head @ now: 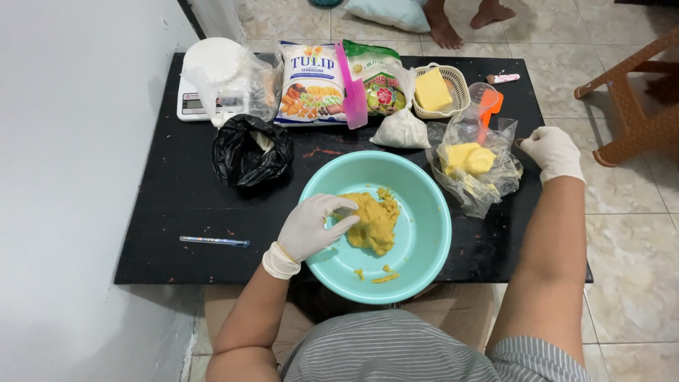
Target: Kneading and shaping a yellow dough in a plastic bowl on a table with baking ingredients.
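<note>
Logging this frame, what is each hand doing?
Left hand: open, pressing the yellow dough.
Right hand: closed loosely, holding nothing visible.

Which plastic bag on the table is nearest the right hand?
The clear bag of yellow butter chunks, just left of the right hand; the black bag and white powder bag lie farther left.

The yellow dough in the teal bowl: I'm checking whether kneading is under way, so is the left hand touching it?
Touching. The head view shows the gloved left hand with its fingertips pressed against the dough inside the teal bowl.
</note>
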